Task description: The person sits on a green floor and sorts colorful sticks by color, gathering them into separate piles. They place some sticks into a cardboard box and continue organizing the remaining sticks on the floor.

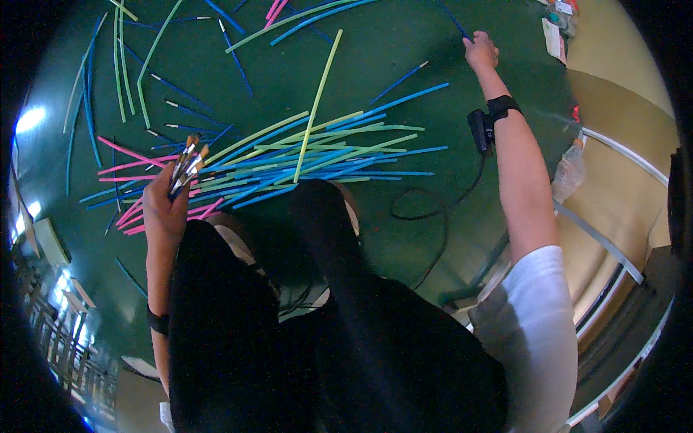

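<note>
My left hand point(164, 201) is closed around several paintbrushes point(187, 165), their brown bristles and silvery ferrules pointing up. It hovers over the left end of a loose pile of thin blue, green and pink sticks point(319, 157). Far off to the upper right, my right hand point(482, 51) grips the near end of a thin dark blue stick point(453, 19), whose other end runs out at the picture's top. Across the pile lies one yellow-green stick point(318, 105). Between the pile and my right hand rests a dark blue stick with a pale tip point(399, 82).
More sticks point(120, 70) are scattered over the green floor point(368, 238) at the upper left. A black cable point(445, 238) runs from the device point(481, 131) on my right wrist. A clear plastic bottle point(569, 169) lies by cardboard at the right. My knees border the pile.
</note>
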Tool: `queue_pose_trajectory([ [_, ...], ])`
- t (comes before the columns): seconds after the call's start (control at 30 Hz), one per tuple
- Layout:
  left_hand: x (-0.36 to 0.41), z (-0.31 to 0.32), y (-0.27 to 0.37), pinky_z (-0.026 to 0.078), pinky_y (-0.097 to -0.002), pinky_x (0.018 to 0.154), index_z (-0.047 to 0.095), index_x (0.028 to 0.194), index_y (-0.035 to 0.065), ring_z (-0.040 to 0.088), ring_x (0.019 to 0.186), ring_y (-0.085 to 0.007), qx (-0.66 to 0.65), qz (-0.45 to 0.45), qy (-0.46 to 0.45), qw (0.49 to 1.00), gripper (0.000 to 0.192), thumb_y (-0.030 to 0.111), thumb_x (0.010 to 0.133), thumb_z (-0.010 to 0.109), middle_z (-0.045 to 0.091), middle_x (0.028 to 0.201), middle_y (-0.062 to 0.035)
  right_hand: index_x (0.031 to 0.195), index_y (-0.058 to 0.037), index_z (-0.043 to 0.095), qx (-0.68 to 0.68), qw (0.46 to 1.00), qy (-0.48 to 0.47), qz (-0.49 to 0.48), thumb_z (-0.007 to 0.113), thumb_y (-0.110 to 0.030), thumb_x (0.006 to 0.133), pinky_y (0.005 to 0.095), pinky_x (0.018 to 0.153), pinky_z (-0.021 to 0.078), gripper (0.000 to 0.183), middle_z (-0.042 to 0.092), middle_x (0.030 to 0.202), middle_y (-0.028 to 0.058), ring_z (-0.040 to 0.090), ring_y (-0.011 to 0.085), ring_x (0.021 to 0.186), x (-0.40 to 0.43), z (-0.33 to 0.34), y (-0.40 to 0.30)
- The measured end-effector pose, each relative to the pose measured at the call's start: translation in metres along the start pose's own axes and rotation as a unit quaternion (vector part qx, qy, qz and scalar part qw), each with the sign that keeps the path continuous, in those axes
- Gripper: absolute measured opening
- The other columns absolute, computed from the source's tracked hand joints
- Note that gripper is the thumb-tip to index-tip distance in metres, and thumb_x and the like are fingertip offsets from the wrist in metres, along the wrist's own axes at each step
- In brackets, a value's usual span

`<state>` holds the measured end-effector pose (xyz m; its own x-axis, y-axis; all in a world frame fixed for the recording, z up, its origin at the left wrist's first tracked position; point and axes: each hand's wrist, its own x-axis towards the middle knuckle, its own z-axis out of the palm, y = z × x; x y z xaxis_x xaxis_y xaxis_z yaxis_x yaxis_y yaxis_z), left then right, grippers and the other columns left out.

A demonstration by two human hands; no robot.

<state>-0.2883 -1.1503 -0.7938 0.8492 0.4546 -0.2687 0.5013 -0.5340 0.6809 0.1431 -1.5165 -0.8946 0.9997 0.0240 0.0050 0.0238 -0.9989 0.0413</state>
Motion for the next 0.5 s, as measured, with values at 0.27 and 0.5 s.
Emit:
queue_pose_trajectory([
  [0.27,-0.009,0.004,0.001,0.034,-0.0287,0.05,0.049,0.092,0.0041,0.044,0.052,-0.0201,0.002,0.023,0.028,0.999,0.019,0.005,0.074,0.053,0.048,0.06,-0.0102,0.094,-0.0182,0.056,0.151,0.984,0.085,0.03,0.054,-0.037,0.077,0.0429,0.085,0.035,0.025,0.054,0.099,0.0141,0.048,0.0334,0.098,-0.014,0.034,0.022],
  [0.5,-0.012,-0.001,-0.003,0.037,-0.0307,0.053,0.05,0.095,0.0042,0.049,0.056,-0.0276,0.021,0.027,-0.038,0.999,0.026,0.001,0.07,0.052,0.05,0.064,-0.0139,0.099,-0.007,0.047,-0.082,0.996,0.017,0.015,0.049,-0.027,0.082,0.0427,0.076,0.0404,0.027,0.052,0.099,0.0169,0.049,0.0308,0.095,-0.027,0.017,0.022],
])
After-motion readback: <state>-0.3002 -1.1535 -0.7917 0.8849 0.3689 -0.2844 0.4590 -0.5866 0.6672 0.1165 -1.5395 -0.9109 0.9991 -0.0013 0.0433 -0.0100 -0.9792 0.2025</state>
